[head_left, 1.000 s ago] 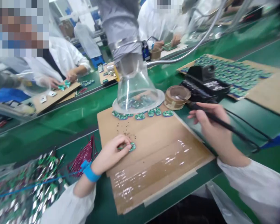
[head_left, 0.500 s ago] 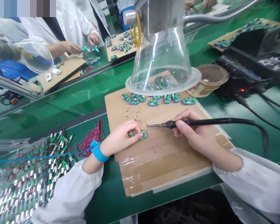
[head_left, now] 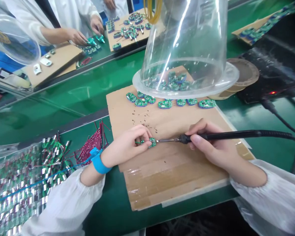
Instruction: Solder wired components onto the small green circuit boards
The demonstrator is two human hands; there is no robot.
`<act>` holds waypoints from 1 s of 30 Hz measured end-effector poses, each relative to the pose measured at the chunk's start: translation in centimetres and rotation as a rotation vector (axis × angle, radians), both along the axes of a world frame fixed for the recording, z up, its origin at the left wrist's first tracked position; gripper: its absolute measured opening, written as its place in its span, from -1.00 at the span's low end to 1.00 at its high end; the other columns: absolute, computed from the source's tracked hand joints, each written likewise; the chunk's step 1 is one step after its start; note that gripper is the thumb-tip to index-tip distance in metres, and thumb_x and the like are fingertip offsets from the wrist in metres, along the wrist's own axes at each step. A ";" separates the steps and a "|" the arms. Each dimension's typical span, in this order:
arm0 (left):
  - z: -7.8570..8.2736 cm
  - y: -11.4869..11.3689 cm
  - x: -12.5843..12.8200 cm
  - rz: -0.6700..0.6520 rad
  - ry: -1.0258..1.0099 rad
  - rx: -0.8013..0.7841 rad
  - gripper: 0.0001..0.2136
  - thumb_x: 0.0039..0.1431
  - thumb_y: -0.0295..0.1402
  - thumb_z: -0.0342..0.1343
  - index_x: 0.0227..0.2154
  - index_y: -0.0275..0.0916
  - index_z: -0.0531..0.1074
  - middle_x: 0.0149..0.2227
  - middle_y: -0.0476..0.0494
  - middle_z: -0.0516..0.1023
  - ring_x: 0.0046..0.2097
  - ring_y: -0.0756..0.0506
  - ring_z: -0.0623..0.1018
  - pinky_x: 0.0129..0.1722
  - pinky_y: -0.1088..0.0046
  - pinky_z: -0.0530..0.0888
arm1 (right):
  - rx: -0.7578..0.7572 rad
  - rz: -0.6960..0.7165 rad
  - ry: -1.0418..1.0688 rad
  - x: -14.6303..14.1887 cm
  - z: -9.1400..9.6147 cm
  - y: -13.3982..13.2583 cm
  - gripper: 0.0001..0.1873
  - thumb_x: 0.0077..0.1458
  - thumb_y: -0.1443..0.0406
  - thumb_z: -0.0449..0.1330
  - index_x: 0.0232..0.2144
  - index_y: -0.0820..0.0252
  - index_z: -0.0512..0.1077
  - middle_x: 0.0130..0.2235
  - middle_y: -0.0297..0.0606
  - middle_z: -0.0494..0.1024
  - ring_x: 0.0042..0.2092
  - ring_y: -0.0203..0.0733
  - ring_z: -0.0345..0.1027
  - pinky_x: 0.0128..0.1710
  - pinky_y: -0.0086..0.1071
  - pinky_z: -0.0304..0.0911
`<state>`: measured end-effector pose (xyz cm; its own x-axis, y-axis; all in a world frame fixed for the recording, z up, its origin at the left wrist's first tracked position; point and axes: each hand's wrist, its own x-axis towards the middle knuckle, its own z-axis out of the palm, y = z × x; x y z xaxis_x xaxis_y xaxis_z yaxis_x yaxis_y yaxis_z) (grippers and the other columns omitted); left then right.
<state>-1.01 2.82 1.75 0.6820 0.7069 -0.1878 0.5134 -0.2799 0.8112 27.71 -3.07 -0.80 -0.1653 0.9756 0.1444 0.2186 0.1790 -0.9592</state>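
My left hand [head_left: 127, 146] pinches a small green circuit board [head_left: 151, 142] flat against a brown cardboard sheet [head_left: 172, 170]. A blue strap circles that wrist. My right hand [head_left: 211, 146] is closed around a black soldering iron [head_left: 226, 134]. The iron's metal tip touches the right edge of the held board. Its cable trails off to the right. A row of similar green boards [head_left: 166, 103] lies at the far edge of the cardboard.
A clear funnel-shaped hood [head_left: 186, 49] hangs over the cardboard's far end. A black soldering station [head_left: 272, 78] and a round brown holder [head_left: 245, 77] sit at the right. Red wires [head_left: 93, 144] and a bag of parts [head_left: 22, 177] lie left. Another person's hands [head_left: 83, 34] work across the green bench.
My right hand brought the soldering iron from the holder at the right across to the board under my left hand, and its tip now touches it. My view has tilted down.
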 end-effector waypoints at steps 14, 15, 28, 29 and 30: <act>0.2 -0.1 0.3 -0.029 0.010 0.081 -0.91 0.30 -0.48 0.15 -0.34 -0.22 0.41 -0.11 -0.07 0.52 -0.10 -0.06 0.52 -0.07 0.35 0.44 | 0.012 0.017 -0.014 0.0 -0.2 0.0 -0.86 0.36 0.15 0.19 -0.24 0.03 0.43 -0.46 -0.37 0.50 -0.47 -0.28 0.36 -0.47 -0.35 0.24; 0.2 -0.2 0.3 -0.024 0.013 0.083 -0.90 0.30 -0.48 0.15 -0.35 -0.22 0.40 -0.11 -0.07 0.52 -0.10 -0.06 0.52 -0.08 0.35 0.44 | 0.013 0.016 -0.016 0.0 -0.2 0.0 -0.86 0.36 0.15 0.19 -0.24 0.03 0.43 -0.46 -0.37 0.50 -0.47 -0.28 0.36 -0.47 -0.35 0.24; -0.2 -0.5 0.4 0.025 -0.009 0.066 -0.88 0.29 -0.48 0.17 -0.36 -0.21 0.37 -0.11 -0.04 0.53 -0.08 -0.05 0.53 -0.07 0.34 0.45 | 0.038 0.045 -0.061 -0.3 0.0 0.1 -0.91 0.35 0.19 0.20 -0.22 0.03 0.43 -0.43 -0.38 0.51 -0.44 -0.30 0.39 -0.43 -0.38 0.28; -0.2 -0.5 0.4 0.025 -0.006 0.065 -0.89 0.29 -0.47 0.16 -0.36 -0.20 0.37 -0.11 -0.04 0.53 -0.08 -0.05 0.53 -0.07 0.34 0.45 | 0.040 0.046 -0.059 -0.3 0.0 0.2 -0.92 0.35 0.20 0.20 -0.22 0.03 0.43 -0.43 -0.38 0.51 -0.44 -0.30 0.39 -0.43 -0.39 0.28; -0.2 -0.5 0.4 0.025 -0.003 0.064 -0.89 0.30 -0.46 0.16 -0.36 -0.20 0.37 -0.10 -0.04 0.53 -0.08 -0.06 0.53 -0.08 0.34 0.45 | 0.045 0.047 -0.059 -0.3 -0.1 0.2 -0.92 0.35 0.20 0.21 -0.22 0.03 0.43 -0.43 -0.39 0.51 -0.44 -0.31 0.39 -0.43 -0.39 0.28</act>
<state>-0.65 2.31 1.54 0.6645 0.7341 -0.1397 0.5187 -0.3186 0.7934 27.41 -2.87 -0.85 -0.2202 0.9593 0.1770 0.2644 0.2334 -0.9357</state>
